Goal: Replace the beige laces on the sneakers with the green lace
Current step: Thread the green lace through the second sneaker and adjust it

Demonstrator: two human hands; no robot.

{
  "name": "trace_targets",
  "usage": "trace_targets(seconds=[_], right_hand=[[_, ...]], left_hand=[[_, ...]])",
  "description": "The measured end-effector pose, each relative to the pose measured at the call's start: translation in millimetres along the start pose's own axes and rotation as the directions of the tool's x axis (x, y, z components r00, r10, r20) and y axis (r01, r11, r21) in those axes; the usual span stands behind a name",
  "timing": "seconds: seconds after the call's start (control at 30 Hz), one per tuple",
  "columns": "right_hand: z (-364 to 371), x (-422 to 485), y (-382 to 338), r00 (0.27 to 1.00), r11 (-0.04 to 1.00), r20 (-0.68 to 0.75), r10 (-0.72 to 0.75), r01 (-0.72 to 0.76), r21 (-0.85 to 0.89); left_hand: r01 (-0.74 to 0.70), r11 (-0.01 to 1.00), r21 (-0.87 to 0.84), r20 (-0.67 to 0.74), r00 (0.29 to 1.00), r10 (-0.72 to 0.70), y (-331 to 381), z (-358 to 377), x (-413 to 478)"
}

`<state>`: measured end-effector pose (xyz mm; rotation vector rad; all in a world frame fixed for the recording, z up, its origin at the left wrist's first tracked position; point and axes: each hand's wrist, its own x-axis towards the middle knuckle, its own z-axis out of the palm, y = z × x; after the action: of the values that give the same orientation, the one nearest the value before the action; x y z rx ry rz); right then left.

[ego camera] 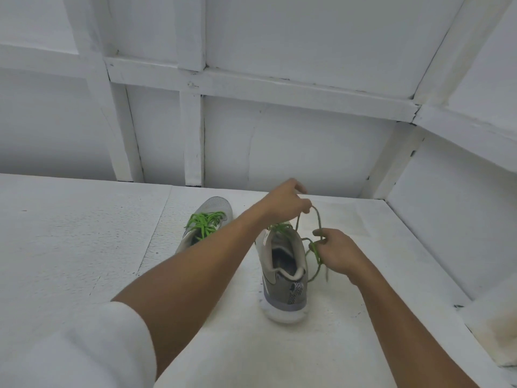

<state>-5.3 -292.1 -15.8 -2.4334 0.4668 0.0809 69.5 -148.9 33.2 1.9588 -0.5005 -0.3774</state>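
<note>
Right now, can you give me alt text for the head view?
Two hands work a green lace on the nearer grey sneaker: left hand pinches a strand high, right hand grips a loop beside the collar. A second sneaker, laced green, sits behind to the left.

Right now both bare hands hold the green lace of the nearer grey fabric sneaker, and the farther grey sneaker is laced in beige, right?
Not quite. The head view shows the farther grey sneaker threaded with bright green laces, not beige. The rest holds: the left hand and right hand both hold the green lace of the nearer grey fabric sneaker.
</note>
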Motion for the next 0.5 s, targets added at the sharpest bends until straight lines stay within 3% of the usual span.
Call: trace_targets(seconds=[0.17, 0.27, 0.4, 0.5], right_hand=[[-19.8, -1.2, -24.5, 0.995, 0.999, 0.09, 0.031, -0.027, -0.038], [-34.2, 4.1, -30.7, 0.995, 0.969, 0.061, -0.078, 0.09, -0.228], [-52.0, 19.2, -30.7, 0.988, 0.889, -0.039, -0.149, 0.116, -0.442], [-65.5, 25.4, -35.0, 0.985, 0.963, -0.108, -0.132, 0.101, -0.251]], left_hand=[[-0.106, 0.993, -0.054, -0.013, 0.994, 0.105, 23.4, -12.3, -7.9], [-0.161, 0.987, -0.016, 0.027, 0.987, 0.161, 31.4, -17.8, -12.3], [-0.194, 0.981, -0.007, 0.033, 0.98, 0.194, 33.1, -23.8, -20.1], [-0.203, 0.979, -0.021, 0.05, 0.978, 0.204, 27.7, -23.7, -30.6]])
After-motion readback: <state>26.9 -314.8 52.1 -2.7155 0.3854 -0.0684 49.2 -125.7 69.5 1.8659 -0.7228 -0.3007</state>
